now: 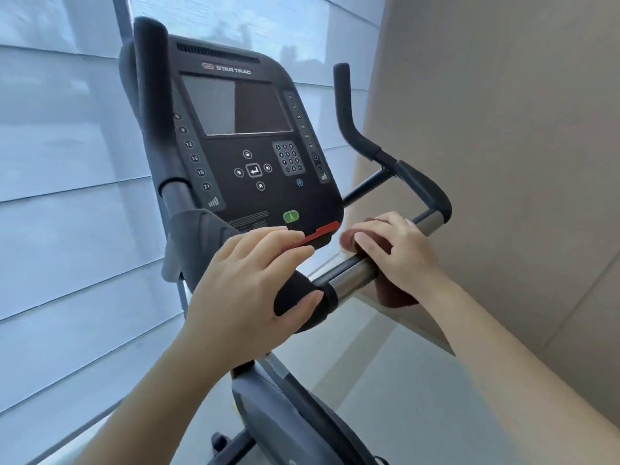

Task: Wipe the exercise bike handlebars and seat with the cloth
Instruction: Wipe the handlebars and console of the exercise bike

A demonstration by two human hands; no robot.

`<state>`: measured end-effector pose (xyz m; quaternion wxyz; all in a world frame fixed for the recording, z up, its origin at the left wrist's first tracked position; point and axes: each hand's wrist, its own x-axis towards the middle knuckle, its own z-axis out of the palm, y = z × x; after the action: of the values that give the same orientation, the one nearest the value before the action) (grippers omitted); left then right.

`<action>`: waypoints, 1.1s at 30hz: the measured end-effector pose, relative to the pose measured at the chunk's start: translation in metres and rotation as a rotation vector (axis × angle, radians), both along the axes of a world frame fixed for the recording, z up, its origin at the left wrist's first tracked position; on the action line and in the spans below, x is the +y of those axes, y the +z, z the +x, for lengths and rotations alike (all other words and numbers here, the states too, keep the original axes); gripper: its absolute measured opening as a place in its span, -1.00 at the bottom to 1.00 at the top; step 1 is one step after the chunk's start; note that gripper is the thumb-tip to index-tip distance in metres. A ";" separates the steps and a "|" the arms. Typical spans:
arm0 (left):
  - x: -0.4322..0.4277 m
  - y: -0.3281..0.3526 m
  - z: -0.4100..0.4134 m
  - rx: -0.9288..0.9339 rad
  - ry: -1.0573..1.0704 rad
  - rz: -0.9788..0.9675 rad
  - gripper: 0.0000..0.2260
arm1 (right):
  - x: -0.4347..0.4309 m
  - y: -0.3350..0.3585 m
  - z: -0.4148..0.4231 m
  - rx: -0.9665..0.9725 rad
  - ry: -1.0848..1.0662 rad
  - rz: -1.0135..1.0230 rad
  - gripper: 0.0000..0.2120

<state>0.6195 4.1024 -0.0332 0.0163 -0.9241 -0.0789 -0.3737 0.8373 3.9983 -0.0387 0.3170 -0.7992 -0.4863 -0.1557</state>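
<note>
Both hands grip the handlebar (352, 275): left hand (248, 280) bare, right hand (396, 250) clutching cloth (396, 298).

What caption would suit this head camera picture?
Right hand wipes the bike's chrome handlebar with a brown cloth while the left hand grips the black foam grip.

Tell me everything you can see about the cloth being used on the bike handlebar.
The cloth is a dark reddish-brown, soft, towel-like fabric. It is bunched and wrapped over the shiny metal section of the handlebar, to the right of the black foam grip. The right hand presses on top of it, hiding most of it; one fold shows past the fingertips, another hangs below the bar under the wrist. The left hand does not touch it, gripping the foam instead.
</note>
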 end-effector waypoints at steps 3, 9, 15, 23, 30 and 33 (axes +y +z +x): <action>-0.002 -0.001 0.001 -0.018 0.035 -0.009 -0.65 | 0.004 -0.008 -0.032 -0.075 0.136 0.058 -0.64; -0.001 -0.004 0.002 -0.006 0.083 0.017 -0.65 | 0.007 -0.003 -0.038 -0.123 0.284 0.046 -0.73; -0.001 -0.004 0.002 -0.011 0.080 0.030 -0.65 | 0.005 -0.019 -0.034 -0.101 0.074 0.287 -0.76; 0.001 -0.006 0.003 -0.042 0.059 0.038 -0.66 | 0.005 -0.010 -0.028 -0.126 0.210 0.202 -0.81; 0.004 -0.011 0.004 -0.109 0.037 0.070 -0.66 | 0.013 -0.004 -0.044 -0.134 0.128 0.092 -0.82; 0.004 -0.011 0.004 -0.130 0.036 0.080 -0.68 | 0.012 -0.014 -0.068 -0.161 0.302 0.172 -0.78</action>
<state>0.6239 4.1067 -0.0441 0.0548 -0.8949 -0.0813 -0.4353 0.7695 4.0106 -0.0525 0.3640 -0.6721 -0.6095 -0.2108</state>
